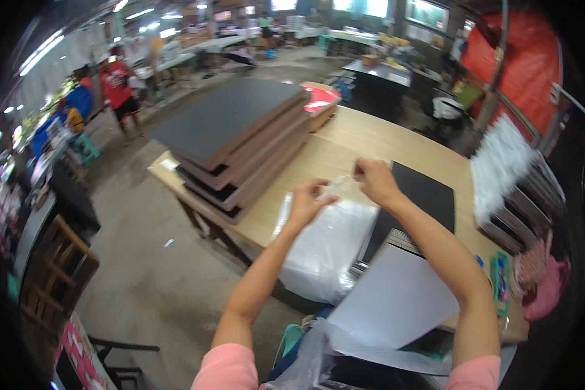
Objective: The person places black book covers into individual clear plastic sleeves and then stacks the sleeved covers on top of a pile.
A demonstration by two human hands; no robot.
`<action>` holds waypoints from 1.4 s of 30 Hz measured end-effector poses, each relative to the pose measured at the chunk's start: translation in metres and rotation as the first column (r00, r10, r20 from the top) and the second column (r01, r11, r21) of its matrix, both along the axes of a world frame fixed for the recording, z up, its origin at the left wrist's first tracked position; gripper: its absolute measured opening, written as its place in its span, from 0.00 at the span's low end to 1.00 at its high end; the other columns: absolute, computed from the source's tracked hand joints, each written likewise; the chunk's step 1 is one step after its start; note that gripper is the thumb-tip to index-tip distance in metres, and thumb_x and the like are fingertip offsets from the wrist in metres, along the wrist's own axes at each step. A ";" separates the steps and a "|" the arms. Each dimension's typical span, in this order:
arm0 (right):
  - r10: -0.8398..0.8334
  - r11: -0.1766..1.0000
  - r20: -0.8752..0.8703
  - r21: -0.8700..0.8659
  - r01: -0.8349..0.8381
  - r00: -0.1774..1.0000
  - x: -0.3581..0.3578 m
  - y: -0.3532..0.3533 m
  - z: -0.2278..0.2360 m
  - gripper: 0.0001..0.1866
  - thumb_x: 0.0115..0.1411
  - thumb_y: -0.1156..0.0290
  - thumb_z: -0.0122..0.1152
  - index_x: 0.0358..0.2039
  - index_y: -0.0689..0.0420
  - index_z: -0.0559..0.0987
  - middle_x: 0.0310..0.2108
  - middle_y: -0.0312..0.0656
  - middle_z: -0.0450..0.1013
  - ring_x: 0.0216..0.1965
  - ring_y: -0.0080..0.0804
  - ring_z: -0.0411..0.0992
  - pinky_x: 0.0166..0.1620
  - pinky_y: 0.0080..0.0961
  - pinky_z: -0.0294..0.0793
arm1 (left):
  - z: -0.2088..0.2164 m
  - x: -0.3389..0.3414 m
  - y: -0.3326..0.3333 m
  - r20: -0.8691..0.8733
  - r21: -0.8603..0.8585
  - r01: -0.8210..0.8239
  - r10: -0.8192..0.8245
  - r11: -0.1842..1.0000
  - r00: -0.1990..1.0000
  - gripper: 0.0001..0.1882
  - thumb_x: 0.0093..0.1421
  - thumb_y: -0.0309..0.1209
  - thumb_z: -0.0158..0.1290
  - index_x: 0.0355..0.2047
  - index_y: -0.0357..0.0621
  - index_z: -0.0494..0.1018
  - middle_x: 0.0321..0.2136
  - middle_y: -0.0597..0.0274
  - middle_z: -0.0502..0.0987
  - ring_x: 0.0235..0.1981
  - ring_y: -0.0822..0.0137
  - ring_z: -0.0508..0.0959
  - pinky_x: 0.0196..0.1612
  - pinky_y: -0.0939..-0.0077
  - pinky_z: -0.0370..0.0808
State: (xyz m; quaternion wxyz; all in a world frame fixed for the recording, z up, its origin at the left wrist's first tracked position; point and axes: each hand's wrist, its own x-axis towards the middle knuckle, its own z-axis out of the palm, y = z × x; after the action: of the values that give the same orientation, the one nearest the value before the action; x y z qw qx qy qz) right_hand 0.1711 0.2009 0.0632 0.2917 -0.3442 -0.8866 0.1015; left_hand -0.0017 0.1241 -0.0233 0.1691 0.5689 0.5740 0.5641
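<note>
A clear plastic bag hangs over the near edge of the wooden table, its upper edge raised between my hands. My left hand has its fingers closed on the bag's upper left side. On the other side, my right hand is closed in a pinch at the bag's upper right corner; the fingertips are partly hidden. Under my right forearm lie flat black boards. Closer to me, a white flat board lies tilted, with more clear plastic around its lower end.
A tall stack of dark, brown-edged boards stands on the table at the left. Behind it sits a red-topped box. At right are plastic-wrapped boards, a green tray and a pink bag. A person in red stands far left.
</note>
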 end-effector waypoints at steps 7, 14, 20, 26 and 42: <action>0.404 0.899 0.262 -0.292 -0.327 0.877 0.000 -0.008 0.011 0.07 0.49 0.80 0.57 0.31 0.64 0.74 0.30 0.53 0.74 0.37 0.46 0.73 0.39 0.31 0.71 | 0.019 -0.003 -0.011 0.598 -0.349 0.936 -0.757 0.051 0.264 0.22 0.63 0.49 0.46 0.41 0.41 0.73 0.27 0.62 0.78 0.23 0.77 0.71 0.26 0.84 0.66; 0.974 -0.126 -0.187 -0.916 -0.381 0.127 -0.001 -0.131 0.055 0.17 0.57 0.60 0.62 0.40 0.60 0.79 0.37 0.40 0.78 0.41 0.27 0.74 0.47 0.25 0.70 | 0.140 -0.045 -0.140 0.293 -0.205 0.972 -0.955 -0.114 -0.050 0.23 0.66 0.45 0.42 0.47 0.38 0.71 0.30 0.61 0.79 0.26 0.77 0.72 0.31 0.82 0.68; 0.896 -0.318 -0.443 -0.624 -0.714 -0.013 0.076 -0.161 0.072 0.14 0.56 0.69 0.61 0.43 0.61 0.78 0.38 0.44 0.77 0.41 0.32 0.74 0.49 0.29 0.69 | 0.090 -0.041 -0.211 0.399 0.205 0.880 -0.858 0.428 0.324 0.16 0.65 0.41 0.46 0.38 0.39 0.72 0.24 0.65 0.70 0.27 0.70 0.71 0.36 0.73 0.70; 0.560 -0.151 -0.743 -0.526 -0.837 0.366 0.201 -0.196 0.050 0.15 0.53 0.72 0.59 0.42 0.62 0.78 0.36 0.46 0.76 0.38 0.35 0.74 0.46 0.31 0.71 | 0.086 0.045 -0.216 0.606 0.697 0.699 -0.655 0.163 -0.452 0.18 0.60 0.45 0.52 0.40 0.44 0.70 0.28 0.62 0.73 0.30 0.69 0.73 0.41 0.62 0.72; -0.555 0.696 -0.830 -0.496 -0.519 0.050 0.289 -0.313 -0.020 0.18 0.44 0.81 0.53 0.39 0.66 0.77 0.31 0.51 0.75 0.30 0.43 0.75 0.36 0.37 0.76 | 0.041 0.100 -0.170 0.562 0.166 0.960 -0.821 0.227 0.097 0.34 0.49 0.54 0.58 0.48 0.46 0.65 0.15 0.63 0.71 0.16 0.73 0.73 0.21 0.81 0.67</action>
State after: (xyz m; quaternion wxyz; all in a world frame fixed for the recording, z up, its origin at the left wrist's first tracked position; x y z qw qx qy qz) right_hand 0.4599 -0.1122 0.0434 0.6567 -0.2671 -0.2960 0.6402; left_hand 0.0988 -0.0463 0.0177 0.6990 0.5854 0.0938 0.3997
